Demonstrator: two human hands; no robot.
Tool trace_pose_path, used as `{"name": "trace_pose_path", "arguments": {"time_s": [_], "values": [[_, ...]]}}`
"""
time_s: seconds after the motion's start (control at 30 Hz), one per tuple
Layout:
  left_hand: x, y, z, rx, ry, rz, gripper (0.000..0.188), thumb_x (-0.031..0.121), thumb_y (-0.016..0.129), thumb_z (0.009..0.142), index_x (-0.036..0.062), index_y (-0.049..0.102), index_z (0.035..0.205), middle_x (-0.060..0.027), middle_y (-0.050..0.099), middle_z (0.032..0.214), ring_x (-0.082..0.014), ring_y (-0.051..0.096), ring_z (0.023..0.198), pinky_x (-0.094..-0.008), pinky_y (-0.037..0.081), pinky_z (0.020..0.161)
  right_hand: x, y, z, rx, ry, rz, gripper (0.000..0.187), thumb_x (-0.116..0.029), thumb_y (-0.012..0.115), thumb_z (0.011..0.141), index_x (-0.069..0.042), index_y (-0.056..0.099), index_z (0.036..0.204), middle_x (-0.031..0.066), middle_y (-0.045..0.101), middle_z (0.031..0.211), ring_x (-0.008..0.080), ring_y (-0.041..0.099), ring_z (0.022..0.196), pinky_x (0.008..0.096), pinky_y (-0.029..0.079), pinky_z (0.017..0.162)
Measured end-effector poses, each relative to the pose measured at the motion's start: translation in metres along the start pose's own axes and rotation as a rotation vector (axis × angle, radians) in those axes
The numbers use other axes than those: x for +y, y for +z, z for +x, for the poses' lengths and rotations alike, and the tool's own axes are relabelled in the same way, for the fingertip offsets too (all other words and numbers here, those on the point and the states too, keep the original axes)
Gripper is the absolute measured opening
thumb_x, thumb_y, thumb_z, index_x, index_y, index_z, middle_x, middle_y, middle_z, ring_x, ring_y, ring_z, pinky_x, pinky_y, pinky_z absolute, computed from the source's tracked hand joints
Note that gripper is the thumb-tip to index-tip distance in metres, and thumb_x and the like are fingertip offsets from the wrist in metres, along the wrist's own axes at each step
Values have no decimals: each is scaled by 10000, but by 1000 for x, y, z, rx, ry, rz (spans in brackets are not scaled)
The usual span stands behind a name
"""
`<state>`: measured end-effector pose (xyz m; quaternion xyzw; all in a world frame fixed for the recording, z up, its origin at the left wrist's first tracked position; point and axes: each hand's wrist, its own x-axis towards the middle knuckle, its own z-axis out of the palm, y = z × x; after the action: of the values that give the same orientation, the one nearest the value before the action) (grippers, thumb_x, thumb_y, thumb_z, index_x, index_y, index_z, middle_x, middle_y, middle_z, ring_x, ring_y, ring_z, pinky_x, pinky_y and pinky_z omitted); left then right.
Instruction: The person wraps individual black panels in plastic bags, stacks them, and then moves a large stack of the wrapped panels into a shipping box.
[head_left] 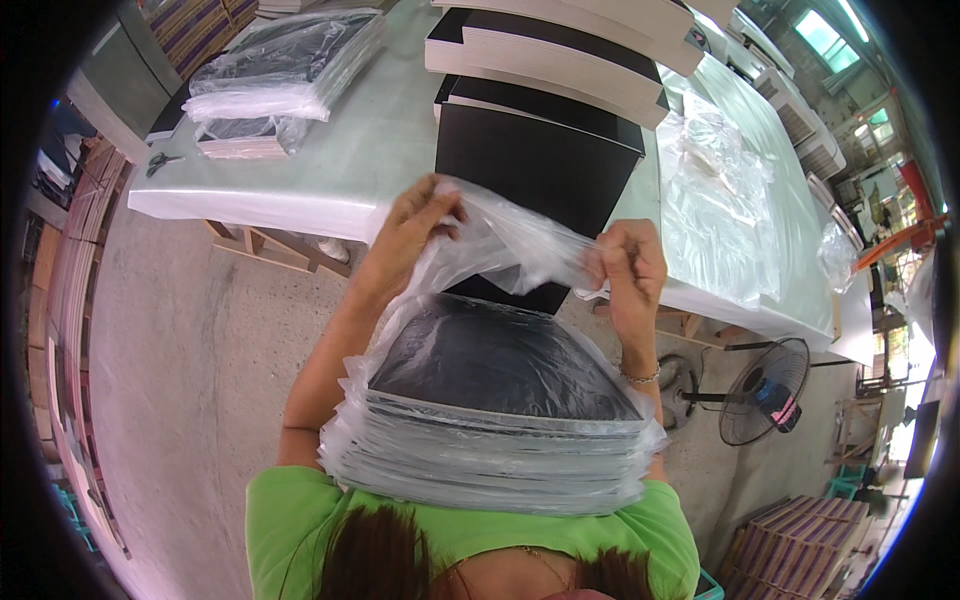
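Observation:
A clear plastic bag [525, 245] is stretched between my two hands. Its left edge is pinched in the fingers of my left hand [412, 228], and the right edge is gripped by my right hand [632, 268]. Below it, close to my chest, sits a stack of flat black pieces in clear plastic bags [500, 365], layered with crinkled edges. Just beyond the held plastic stands a black panel-like piece [535, 155], partly covered by the bag. Whether the held bag belongs to the top wrapped piece I cannot tell.
Tall stacks of black-topped, white-edged pieces [560, 75] rise on the pale covered table [340, 185]. Wrapped pieces [285, 70] and scissors [162, 163] lie left. Loose plastic bags [720, 190] spread over the right side. A fan [765, 395] stands on the floor at right.

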<state>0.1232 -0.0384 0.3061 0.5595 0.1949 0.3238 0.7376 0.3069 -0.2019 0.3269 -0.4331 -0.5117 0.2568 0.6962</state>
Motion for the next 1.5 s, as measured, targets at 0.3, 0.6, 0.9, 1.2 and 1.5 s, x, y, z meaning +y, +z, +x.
{"name": "trace_pose_path", "arguments": {"time_s": [0.3, 0.6, 0.9, 1.2, 1.5], "values": [[25, 33, -3, -279, 254, 541, 235, 283, 463, 936, 58, 525, 959, -2, 565, 910, -95, 530, 833, -256, 422, 763, -3, 18, 21, -95, 333, -157, 155, -170, 573, 868, -24, 542, 825, -22, 489, 671, 25, 396, 547, 190, 314, 488], [19, 21, 1, -214, -629, -539, 363, 405, 542, 879, 48, 559, 944, 18, 541, 736, -51, 500, 557, -239, 500, 689, 30, -24, -15, -344, -127, 1260, 269, -289, 516, 867, -63, 598, 988, 111, 583, 1039, 253, 539, 944, 397, 436, 789], [-27, -26, -21, -140, -89, -580, 439, 355, 557, 865, -8, 539, 1111, -79, 588, 915, -129, 571, 807, -260, 485, 751, 38, -52, -24, 203, 383, 1147, 414, -333, 374, 943, -19, 516, 1173, 135, 551, 1139, 222, 519, 1072, 381, 467, 870], [-87, -80, 13, -414, -333, -493, 611, 324, 539, 886, -20, 295, 1328, -103, 566, 981, -122, 524, 519, -260, 467, 485, 32, -72, -48, -206, 58, 1025, 535, -568, 441, 856, -58, 555, 972, 101, 533, 1001, 257, 531, 855, 444, 431, 778], [-2, -64, 53, 1, 44, 245, 461, -37, 627, 650, 24, 554, 1102, -34, 526, 949, -113, 522, 787, -269, 429, 679, 11, -106, 11, 174, 436, 233, 546, -190, 650, 817, -8, 404, 1269, 133, 527, 1162, 214, 541, 1041, 299, 459, 851]]}}
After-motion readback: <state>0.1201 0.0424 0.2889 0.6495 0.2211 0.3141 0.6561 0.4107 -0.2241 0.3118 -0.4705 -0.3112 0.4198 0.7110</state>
